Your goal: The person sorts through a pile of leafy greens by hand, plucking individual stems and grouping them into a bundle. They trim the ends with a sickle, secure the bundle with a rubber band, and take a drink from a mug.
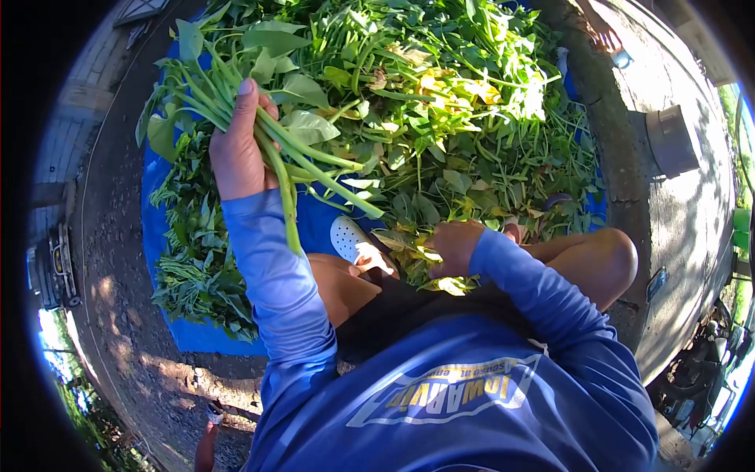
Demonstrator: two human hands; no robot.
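My left hand [242, 153] is closed around a bunch of water spinach [283, 145], thumb on top. Its thick pale stems point down and right, and its broad leaves spread above the fist. Low over my lap, my right hand [456, 245] has its fingers curled down by some yellowed leaves [450, 285]; whatever is between them is hidden. In front of me lies a large heap of loose green stems and leaves [425, 118], with yellow ones mixed in. Bundled greens [200, 271] lie to the left of my left forearm.
A blue tarp [208, 337] lies under the greens. On the right, a concrete ledge [629, 181] carries a brown container [672, 141]. Another person's hand [604, 35] shows at the top right near a small cup-like object. Someone's leg [206, 444] appears at the bottom left.
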